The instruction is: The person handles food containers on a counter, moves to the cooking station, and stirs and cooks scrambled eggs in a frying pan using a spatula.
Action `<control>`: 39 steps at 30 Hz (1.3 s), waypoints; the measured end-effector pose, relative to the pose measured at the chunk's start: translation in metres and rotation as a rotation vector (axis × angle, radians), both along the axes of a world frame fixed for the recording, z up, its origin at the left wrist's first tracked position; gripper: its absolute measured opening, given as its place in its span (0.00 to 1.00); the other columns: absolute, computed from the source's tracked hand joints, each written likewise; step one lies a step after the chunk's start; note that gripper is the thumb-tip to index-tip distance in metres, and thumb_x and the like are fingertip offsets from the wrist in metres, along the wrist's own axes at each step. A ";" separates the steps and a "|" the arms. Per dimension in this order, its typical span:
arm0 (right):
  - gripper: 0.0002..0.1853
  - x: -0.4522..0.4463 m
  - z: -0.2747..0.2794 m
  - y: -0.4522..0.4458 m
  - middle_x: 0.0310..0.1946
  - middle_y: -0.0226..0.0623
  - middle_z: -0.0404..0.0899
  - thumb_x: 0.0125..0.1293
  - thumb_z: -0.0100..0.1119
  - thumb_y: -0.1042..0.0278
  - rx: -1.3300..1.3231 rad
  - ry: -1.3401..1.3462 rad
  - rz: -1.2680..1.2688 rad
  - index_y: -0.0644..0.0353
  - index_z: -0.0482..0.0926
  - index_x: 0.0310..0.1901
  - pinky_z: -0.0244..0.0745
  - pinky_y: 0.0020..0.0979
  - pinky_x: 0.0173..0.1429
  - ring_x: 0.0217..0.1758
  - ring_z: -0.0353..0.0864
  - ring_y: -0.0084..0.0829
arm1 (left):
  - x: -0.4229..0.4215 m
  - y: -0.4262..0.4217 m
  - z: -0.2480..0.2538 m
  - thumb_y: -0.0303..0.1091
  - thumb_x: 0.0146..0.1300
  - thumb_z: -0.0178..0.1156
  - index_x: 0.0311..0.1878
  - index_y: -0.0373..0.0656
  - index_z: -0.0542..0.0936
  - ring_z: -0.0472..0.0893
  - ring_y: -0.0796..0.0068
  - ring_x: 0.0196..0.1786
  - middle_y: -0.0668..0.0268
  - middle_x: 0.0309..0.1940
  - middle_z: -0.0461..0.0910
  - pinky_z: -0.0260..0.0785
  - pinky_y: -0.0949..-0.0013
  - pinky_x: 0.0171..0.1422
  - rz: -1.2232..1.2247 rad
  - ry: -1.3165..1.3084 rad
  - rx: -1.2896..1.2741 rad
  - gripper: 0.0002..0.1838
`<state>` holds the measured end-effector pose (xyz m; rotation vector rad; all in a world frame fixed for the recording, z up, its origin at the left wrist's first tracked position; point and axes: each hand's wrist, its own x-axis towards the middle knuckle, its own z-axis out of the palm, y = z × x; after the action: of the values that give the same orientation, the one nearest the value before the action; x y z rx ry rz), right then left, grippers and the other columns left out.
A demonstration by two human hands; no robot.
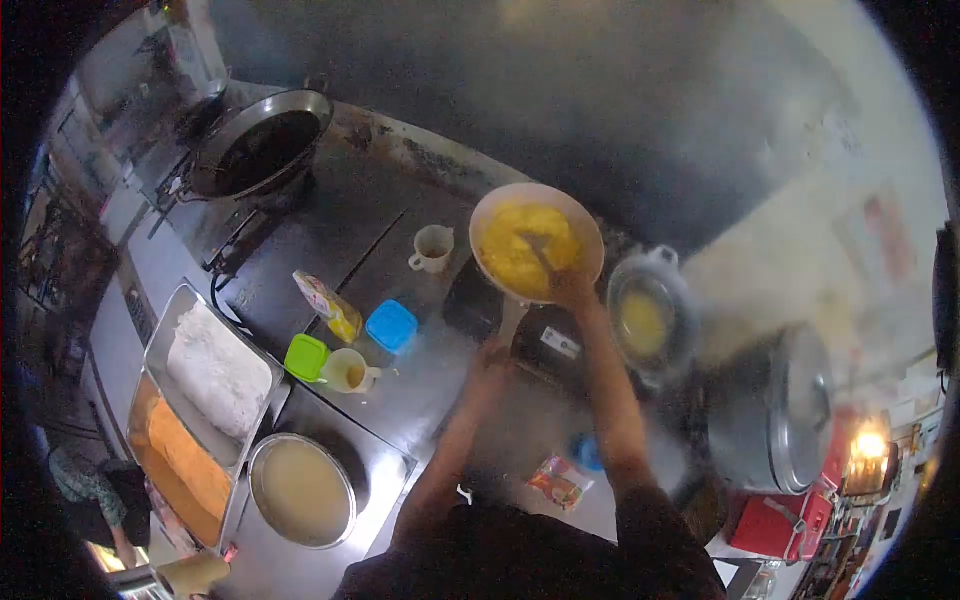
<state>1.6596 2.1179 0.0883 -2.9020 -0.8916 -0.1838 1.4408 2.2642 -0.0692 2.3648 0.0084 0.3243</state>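
Note:
A light-coloured frying pan (597,235) sits over a dark portable stove (545,345), with a yellow, lumpy mass like scrambled egg (505,240) spread inside it. My left hand (490,362) is closed around the pan handle (514,320), which points toward me. Over the near right rim, my right hand (572,290) grips a spatula (540,252) whose blade rests in the yellow food. Just right of the pan stands a clear bowl (680,310) with something yellow in the bottom. Behind and left of the pan is a white cup (433,248).
Left on the counter are a blue-lidded box (391,326), a green-lidded box (306,357), a measuring jug (347,371) and a yellow packet (330,308). Trays of white flour (215,375) and orange crumbs (185,455) adjoin a batter bowl (303,490). A large pot (765,410) stands right; a wok (260,145) far left.

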 end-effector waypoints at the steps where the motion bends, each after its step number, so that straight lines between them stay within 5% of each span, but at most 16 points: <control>1: 0.20 -0.016 0.001 -0.005 0.36 0.52 0.83 0.68 0.50 0.52 -0.016 -0.002 0.031 0.61 0.82 0.45 0.75 0.48 0.53 0.42 0.84 0.48 | 0.001 0.003 -0.007 0.38 0.72 0.57 0.70 0.40 0.68 0.75 0.62 0.63 0.51 0.60 0.76 0.67 0.60 0.67 -0.046 -0.163 0.388 0.26; 2: 0.21 -0.033 0.005 -0.017 0.37 0.52 0.82 0.69 0.50 0.51 -0.037 0.010 0.047 0.61 0.82 0.46 0.75 0.48 0.52 0.42 0.84 0.48 | -0.002 0.004 0.023 0.38 0.72 0.56 0.70 0.40 0.68 0.75 0.63 0.63 0.52 0.60 0.76 0.66 0.60 0.68 0.008 0.169 -0.488 0.26; 4: 0.21 -0.050 0.027 -0.051 0.37 0.52 0.82 0.69 0.50 0.51 -0.072 0.100 0.020 0.61 0.82 0.46 0.75 0.47 0.51 0.42 0.83 0.48 | 0.004 0.001 0.039 0.37 0.72 0.56 0.69 0.40 0.68 0.74 0.64 0.63 0.53 0.60 0.76 0.66 0.60 0.69 0.074 0.490 -1.367 0.25; 7: 0.21 -0.033 0.053 -0.068 0.38 0.51 0.82 0.69 0.49 0.50 -0.081 0.191 -0.079 0.61 0.81 0.47 0.76 0.47 0.50 0.42 0.83 0.47 | 0.006 -0.009 0.026 0.37 0.72 0.56 0.68 0.40 0.70 0.75 0.67 0.59 0.58 0.55 0.78 0.67 0.62 0.66 0.088 0.150 -0.791 0.24; 10: 0.21 0.010 0.032 -0.029 0.38 0.51 0.82 0.70 0.49 0.50 -0.022 0.093 -0.084 0.60 0.80 0.48 0.76 0.47 0.49 0.42 0.83 0.46 | 0.001 -0.002 0.034 0.36 0.73 0.55 0.66 0.40 0.72 0.76 0.68 0.56 0.60 0.53 0.78 0.67 0.62 0.64 -0.057 0.295 -0.421 0.22; 13: 0.22 0.003 0.023 -0.007 0.39 0.50 0.81 0.70 0.49 0.49 -0.054 0.015 0.011 0.60 0.79 0.49 0.76 0.46 0.47 0.42 0.82 0.45 | -0.003 -0.003 0.041 0.36 0.72 0.55 0.67 0.40 0.71 0.76 0.64 0.57 0.57 0.54 0.78 0.66 0.60 0.67 0.098 0.356 -1.175 0.22; 16: 0.22 -0.002 0.066 -0.047 0.40 0.50 0.81 0.71 0.49 0.48 -0.158 0.071 -0.009 0.60 0.79 0.50 0.77 0.46 0.46 0.42 0.82 0.44 | 0.001 -0.002 0.024 0.37 0.72 0.54 0.69 0.40 0.69 0.74 0.63 0.60 0.54 0.57 0.76 0.64 0.59 0.69 -0.067 0.067 -0.753 0.24; 18: 0.22 0.011 0.093 -0.091 0.40 0.49 0.81 0.71 0.48 0.48 -0.226 0.151 -0.111 0.60 0.78 0.51 0.77 0.46 0.45 0.42 0.82 0.44 | 0.005 -0.004 0.015 0.36 0.70 0.55 0.70 0.40 0.68 0.77 0.63 0.57 0.54 0.56 0.77 0.67 0.59 0.64 0.047 -0.198 0.206 0.26; 19: 0.22 0.016 0.103 -0.108 0.40 0.49 0.81 0.71 0.48 0.48 -0.249 0.184 -0.169 0.60 0.78 0.51 0.77 0.46 0.44 0.42 0.81 0.44 | 0.006 -0.007 0.009 0.36 0.70 0.55 0.70 0.40 0.68 0.77 0.63 0.57 0.54 0.56 0.77 0.67 0.59 0.64 0.059 -0.195 0.205 0.26; 21: 0.23 0.017 0.103 -0.131 0.41 0.49 0.80 0.72 0.48 0.47 -0.257 0.256 -0.266 0.59 0.78 0.52 0.77 0.45 0.43 0.42 0.81 0.43 | 0.009 -0.013 0.009 0.35 0.70 0.56 0.69 0.40 0.69 0.79 0.61 0.56 0.51 0.57 0.78 0.70 0.59 0.60 0.108 0.010 -0.567 0.25; 25: 0.23 -0.011 0.048 -0.113 0.42 0.48 0.80 0.72 0.48 0.47 -0.034 0.436 -0.302 0.59 0.77 0.53 0.77 0.45 0.42 0.42 0.81 0.42 | 0.008 -0.013 0.027 0.31 0.69 0.55 0.66 0.39 0.70 0.81 0.58 0.51 0.51 0.51 0.81 0.72 0.59 0.57 0.064 0.211 -1.266 0.23; 28: 0.24 -0.031 -0.011 -0.055 0.42 0.48 0.80 0.73 0.48 0.46 0.304 0.641 -0.233 0.59 0.76 0.54 0.78 0.45 0.40 0.43 0.80 0.41 | 0.004 -0.005 0.038 0.30 0.66 0.56 0.66 0.41 0.71 0.82 0.61 0.45 0.56 0.42 0.84 0.73 0.62 0.50 -0.052 0.082 -0.657 0.24; 31: 0.24 -0.023 -0.057 0.016 0.43 0.47 0.79 0.73 0.47 0.45 0.715 0.914 -0.253 0.59 0.75 0.55 0.78 0.44 0.39 0.43 0.80 0.40 | 0.011 0.002 0.049 0.31 0.65 0.59 0.67 0.45 0.71 0.82 0.64 0.40 0.62 0.35 0.85 0.74 0.62 0.45 0.064 0.122 -0.684 0.26; 34: 0.21 0.001 -0.068 0.062 0.41 0.43 0.79 0.73 0.50 0.49 1.132 0.954 -0.382 0.59 0.76 0.53 0.77 0.39 0.35 0.38 0.79 0.37 | 0.005 0.008 0.071 0.39 0.66 0.61 0.68 0.49 0.72 0.81 0.68 0.46 0.62 0.43 0.84 0.75 0.59 0.42 0.008 0.315 -0.637 0.27; 37: 0.20 0.013 -0.046 0.048 0.41 0.44 0.80 0.72 0.50 0.50 1.110 0.717 -0.356 0.59 0.76 0.53 0.77 0.40 0.36 0.38 0.80 0.38 | 0.007 -0.005 0.006 0.41 0.69 0.58 0.71 0.49 0.70 0.78 0.70 0.52 0.61 0.50 0.80 0.75 0.61 0.48 0.020 0.002 -0.874 0.28; 39: 0.20 0.008 -0.030 0.015 0.41 0.44 0.80 0.72 0.50 0.51 0.973 0.522 -0.340 0.59 0.76 0.53 0.77 0.40 0.37 0.39 0.80 0.39 | 0.005 -0.002 0.041 0.40 0.70 0.57 0.73 0.47 0.67 0.76 0.71 0.54 0.61 0.53 0.78 0.74 0.63 0.52 -0.018 -0.085 -0.826 0.29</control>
<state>1.6678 2.1333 0.0581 -1.9882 -0.1239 0.0993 1.4455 2.2621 -0.0286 1.5312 0.0674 0.3312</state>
